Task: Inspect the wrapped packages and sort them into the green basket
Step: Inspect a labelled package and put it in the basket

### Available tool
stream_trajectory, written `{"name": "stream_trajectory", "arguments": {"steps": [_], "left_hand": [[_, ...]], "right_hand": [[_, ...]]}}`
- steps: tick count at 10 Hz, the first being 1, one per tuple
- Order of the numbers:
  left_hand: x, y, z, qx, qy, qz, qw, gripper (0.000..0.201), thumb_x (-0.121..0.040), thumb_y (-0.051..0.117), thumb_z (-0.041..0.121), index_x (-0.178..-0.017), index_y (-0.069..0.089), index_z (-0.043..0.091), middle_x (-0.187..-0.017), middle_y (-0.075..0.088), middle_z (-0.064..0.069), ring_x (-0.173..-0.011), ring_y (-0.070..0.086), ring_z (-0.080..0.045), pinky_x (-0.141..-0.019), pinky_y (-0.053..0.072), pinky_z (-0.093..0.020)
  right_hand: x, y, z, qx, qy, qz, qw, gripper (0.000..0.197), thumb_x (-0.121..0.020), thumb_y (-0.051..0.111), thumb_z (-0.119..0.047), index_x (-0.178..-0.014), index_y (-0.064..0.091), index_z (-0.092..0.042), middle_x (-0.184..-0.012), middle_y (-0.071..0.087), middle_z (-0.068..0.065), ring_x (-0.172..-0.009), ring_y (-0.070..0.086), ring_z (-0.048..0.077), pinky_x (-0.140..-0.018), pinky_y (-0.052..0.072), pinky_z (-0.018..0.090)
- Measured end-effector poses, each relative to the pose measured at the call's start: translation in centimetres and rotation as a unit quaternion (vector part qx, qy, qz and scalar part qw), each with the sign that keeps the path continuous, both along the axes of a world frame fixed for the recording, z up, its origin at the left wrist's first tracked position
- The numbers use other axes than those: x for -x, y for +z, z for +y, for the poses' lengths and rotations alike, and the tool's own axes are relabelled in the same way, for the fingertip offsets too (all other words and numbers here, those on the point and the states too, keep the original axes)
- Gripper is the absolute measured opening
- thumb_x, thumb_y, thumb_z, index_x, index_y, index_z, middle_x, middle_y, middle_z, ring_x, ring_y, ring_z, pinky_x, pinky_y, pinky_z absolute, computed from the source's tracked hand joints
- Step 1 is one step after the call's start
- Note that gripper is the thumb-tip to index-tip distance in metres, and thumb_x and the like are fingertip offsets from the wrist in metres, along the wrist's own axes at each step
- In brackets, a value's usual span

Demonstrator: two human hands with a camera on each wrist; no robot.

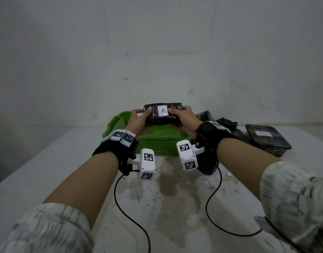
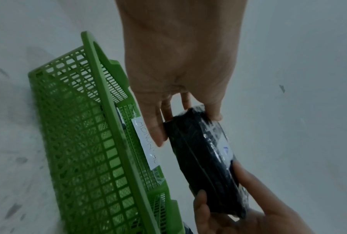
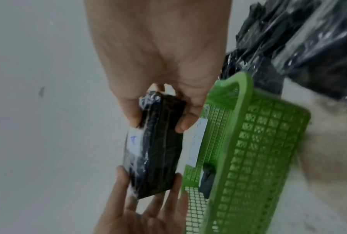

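A black package [image 1: 162,114] wrapped in clear film, with a white label marked "A", is held up above the green basket [image 1: 157,143]. My left hand [image 1: 138,119] grips its left end and my right hand [image 1: 182,118] grips its right end, thumbs on the labelled face. The left wrist view shows the package [image 2: 204,158] between thumb and fingers of my left hand [image 2: 180,120], beside the basket [image 2: 84,142]. In the right wrist view, my right hand [image 3: 160,109] pinches the package [image 3: 154,150] next to the basket [image 3: 248,150]. A white label is fixed to the basket wall.
More black wrapped packages [image 1: 266,139] lie piled on the table right of the basket, one flat with a white label; they also fill the top right of the right wrist view as a pile [image 3: 288,39]. A dark item lies inside the basket [image 3: 207,178]. A grey wall stands close behind.
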State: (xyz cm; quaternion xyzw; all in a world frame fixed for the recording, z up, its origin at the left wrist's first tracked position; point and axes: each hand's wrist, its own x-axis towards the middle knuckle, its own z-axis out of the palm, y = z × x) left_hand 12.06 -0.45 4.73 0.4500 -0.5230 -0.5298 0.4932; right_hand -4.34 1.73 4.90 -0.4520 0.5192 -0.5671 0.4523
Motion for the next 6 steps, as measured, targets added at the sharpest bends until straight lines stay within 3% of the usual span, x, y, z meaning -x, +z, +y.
{"name": "stream_trajectory", "arguments": {"steps": [1,2,3,4,5,6], "left_hand": [[-1.4,0.3,-2.0,0.03,0.034,-0.133,0.99,0.045,-0.096,0.045,0.045,-0.12,0.049,0.006,-0.118,0.058,-0.016,-0.102,0.058,-0.032,-0.087,0.05,-0.042],[-3.4,0.4,-4.5,0.058,0.122,-0.248,0.959,0.046,-0.098,0.039,0.039,-0.123,0.056,0.005,-0.128,0.053,-0.019,-0.117,0.05,-0.033,-0.101,0.039,-0.037],[-5.2,0.2,-7.3,0.02,0.195,-0.316,0.928,0.041,-0.095,0.043,0.036,-0.129,0.053,0.014,-0.138,0.044,-0.019,-0.125,0.043,-0.036,-0.105,0.033,-0.036],[-6.4,-0.6,-9.5,-0.007,0.228,-0.356,0.906,0.045,-0.093,0.046,0.028,-0.136,0.045,0.012,-0.142,0.039,-0.018,-0.129,0.039,-0.035,-0.109,0.031,-0.037],[-7.6,-1.9,-11.6,-0.039,0.214,-0.411,0.885,0.048,-0.095,0.045,0.027,-0.137,0.04,0.005,-0.14,0.041,-0.022,-0.128,0.042,-0.035,-0.105,0.035,-0.037],[-8.2,-3.3,-13.7,-0.08,0.179,-0.44,0.876,0.043,-0.097,0.042,0.02,-0.133,0.043,-0.004,-0.136,0.047,-0.024,-0.125,0.046,-0.035,-0.099,0.04,-0.034]], "right_hand": [[-1.4,0.2,-2.3,-0.038,-0.027,-0.034,0.998,0.027,-0.09,0.065,-0.025,-0.106,0.053,-0.006,-0.079,0.055,0.007,-0.059,0.051,0.019,-0.047,0.044,0.026],[-2.3,0.5,-4.5,-0.083,-0.053,-0.064,0.993,0.02,-0.093,0.06,-0.023,-0.079,0.053,-0.012,-0.073,0.053,0.005,-0.06,0.05,0.018,-0.044,0.041,0.026],[-3.2,-0.1,-7.4,-0.103,-0.06,-0.069,0.99,0.022,-0.095,0.056,-0.026,-0.077,0.051,-0.013,-0.081,0.056,0.007,-0.066,0.051,0.02,-0.05,0.041,0.029],[-3.8,-1.5,-10.2,-0.121,-0.042,-0.049,0.991,0.019,-0.095,0.052,-0.027,-0.078,0.049,-0.019,-0.093,0.054,0.007,-0.073,0.052,0.019,-0.058,0.047,0.03],[-4.1,-2.2,-11.3,-0.124,-0.013,-0.023,0.992,0.007,-0.098,0.045,-0.021,-0.093,0.051,-0.022,-0.119,0.049,0.008,-0.096,0.054,0.02,-0.075,0.05,0.027],[-3.6,-2.8,-13.9,-0.15,0.005,0.234,0.961,0.034,-0.093,0.055,-0.018,-0.126,0.052,-0.009,-0.131,0.054,0.016,-0.116,0.054,0.031,-0.092,0.046,0.034]]}}
